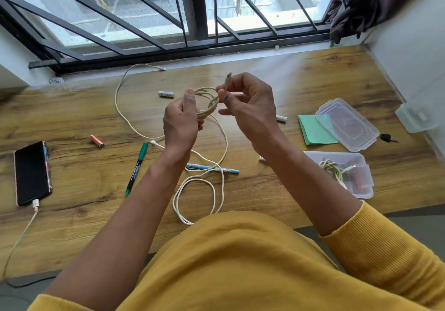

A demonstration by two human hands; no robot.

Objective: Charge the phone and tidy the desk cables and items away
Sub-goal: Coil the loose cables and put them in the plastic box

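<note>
Above the wooden desk [277, 82], my left hand [180, 120] grips a coiled cream cable [209, 98]. My right hand [250, 108] pinches that cable's plug end [228, 78], which points upward. A black phone [31, 172] lies face up at the left with a charging cable [21, 233] plugged into its near end. Two other loose cables lie on the desk: a long cream cable [120, 89] running toward the window and a white cable [212, 190] looped near the front edge. An open clear box [361, 163] at the right holds a coiled cable.
On the desk lie a green marker [137, 168], a blue pen [230, 170], an orange battery [97, 141], a white battery [166, 93], another white battery [281, 118], green sticky notes [313, 130], the box's clear lid [346, 124] and a small black item [386, 137]. A barred window lies behind.
</note>
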